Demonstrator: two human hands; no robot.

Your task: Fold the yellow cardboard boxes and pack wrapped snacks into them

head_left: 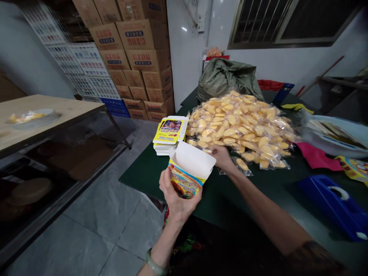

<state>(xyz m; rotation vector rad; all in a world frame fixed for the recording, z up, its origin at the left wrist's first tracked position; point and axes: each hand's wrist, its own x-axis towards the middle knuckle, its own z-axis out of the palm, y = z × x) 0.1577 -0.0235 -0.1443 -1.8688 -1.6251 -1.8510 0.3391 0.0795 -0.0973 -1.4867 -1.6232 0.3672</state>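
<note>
My left hand is wrapped round a colourful printed box, whose white flap stands up over its open top. My right hand is just right of the flap, at the near left edge of a large pile of clear packets with yellow oval pieces. Its fingers are pressed together; what they hold, if anything, is too small to make out. Behind the box lies a stack of flat yellow and white cartons.
A green table bears a dark green sack, a blue tape dispenser, a pink cloth and a pale blue basin. Brown cartons rise behind. At left is a wooden table with a plate.
</note>
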